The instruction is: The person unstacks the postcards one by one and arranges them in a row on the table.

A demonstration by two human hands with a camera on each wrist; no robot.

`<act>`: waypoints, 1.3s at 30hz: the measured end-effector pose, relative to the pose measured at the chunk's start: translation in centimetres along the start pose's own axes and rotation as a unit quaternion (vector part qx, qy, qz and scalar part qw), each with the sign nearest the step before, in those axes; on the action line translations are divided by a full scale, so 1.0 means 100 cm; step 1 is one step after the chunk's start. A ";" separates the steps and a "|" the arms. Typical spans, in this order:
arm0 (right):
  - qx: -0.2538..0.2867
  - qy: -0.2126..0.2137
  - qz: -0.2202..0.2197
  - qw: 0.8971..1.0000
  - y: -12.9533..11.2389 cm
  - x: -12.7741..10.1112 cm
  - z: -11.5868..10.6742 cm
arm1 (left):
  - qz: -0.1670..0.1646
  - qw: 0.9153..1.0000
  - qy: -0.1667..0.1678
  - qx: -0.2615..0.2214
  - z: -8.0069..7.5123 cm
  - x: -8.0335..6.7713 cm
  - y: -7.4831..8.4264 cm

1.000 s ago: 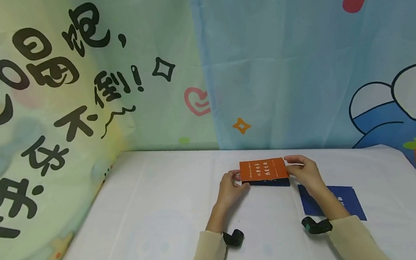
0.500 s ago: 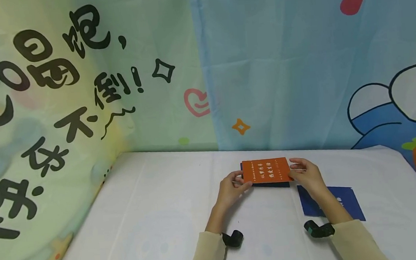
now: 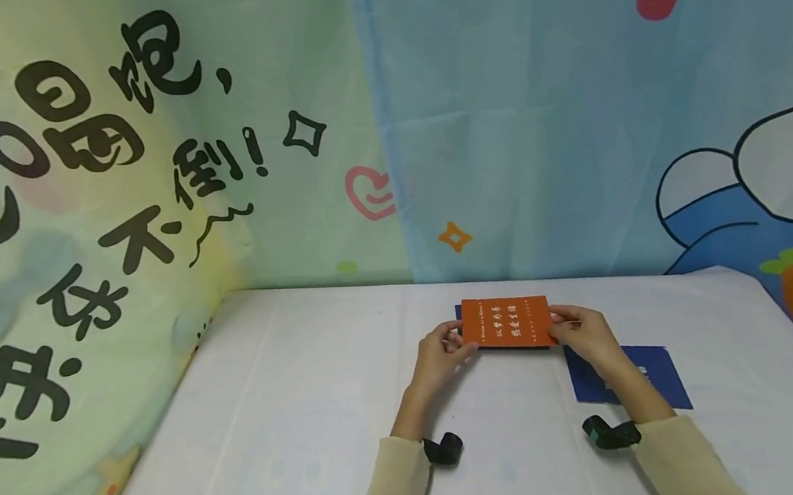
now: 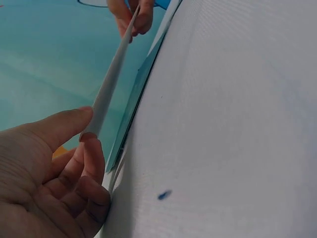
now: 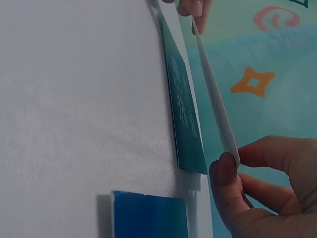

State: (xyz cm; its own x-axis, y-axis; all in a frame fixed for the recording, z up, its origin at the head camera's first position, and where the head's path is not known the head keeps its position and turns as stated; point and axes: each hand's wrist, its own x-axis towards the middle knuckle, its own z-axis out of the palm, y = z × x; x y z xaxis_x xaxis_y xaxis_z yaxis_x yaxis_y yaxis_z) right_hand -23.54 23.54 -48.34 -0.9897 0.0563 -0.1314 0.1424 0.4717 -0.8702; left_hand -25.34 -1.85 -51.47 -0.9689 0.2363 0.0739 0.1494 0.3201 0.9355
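Observation:
In the head view an orange card [image 3: 509, 322] with white lettering is held level between both hands. The left hand [image 3: 442, 359] pinches its left edge with thumb and fingers; the right hand [image 3: 586, 335] pinches the right edge. Seen edge-on in the wrist views, the orange card [image 5: 218, 99] is thin and raised above a dark blue card [image 5: 185, 114] with lettering, which lies on the table. From the head, the orange card hides most of that lower card. A second blue card [image 3: 658, 374] lies partly under the right forearm in this view.
A white cloth covers the table [image 3: 298, 413]. Behind it hangs a printed fabric backdrop [image 3: 547, 187] with hearts, stars and a carrot. The backdrop's left panel [image 3: 282, 234] bears large black characters.
The orange card has shifted slightly right and lifted a little, and it now hides more of the dark card below. My right hand has moved slightly right with it.

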 end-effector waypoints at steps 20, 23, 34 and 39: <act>-0.012 -0.065 -0.026 0.997 -0.001 -0.020 -0.018 | 0.010 0.999 -0.010 0.029 0.004 -0.008 0.013; -0.017 -0.072 -0.019 0.997 0.002 -0.024 -0.020 | 0.016 0.999 -0.015 0.044 0.005 -0.010 0.014; -0.007 -0.071 -0.039 0.997 0.010 -0.043 -0.022 | 0.016 0.996 -0.039 0.073 0.004 -0.029 0.022; -0.012 -0.061 -0.042 0.997 0.012 -0.050 -0.021 | 0.022 0.996 -0.045 0.071 0.005 -0.032 0.025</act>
State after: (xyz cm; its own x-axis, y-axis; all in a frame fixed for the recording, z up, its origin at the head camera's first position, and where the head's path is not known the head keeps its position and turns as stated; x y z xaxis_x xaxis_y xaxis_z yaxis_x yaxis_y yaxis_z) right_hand -18.43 25.72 -47.73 -0.9889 -0.0917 -0.1171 0.0573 0.4917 -0.8689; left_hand -21.75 -1.38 -49.49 -0.9403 0.3316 0.0770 0.2239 0.4318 0.8737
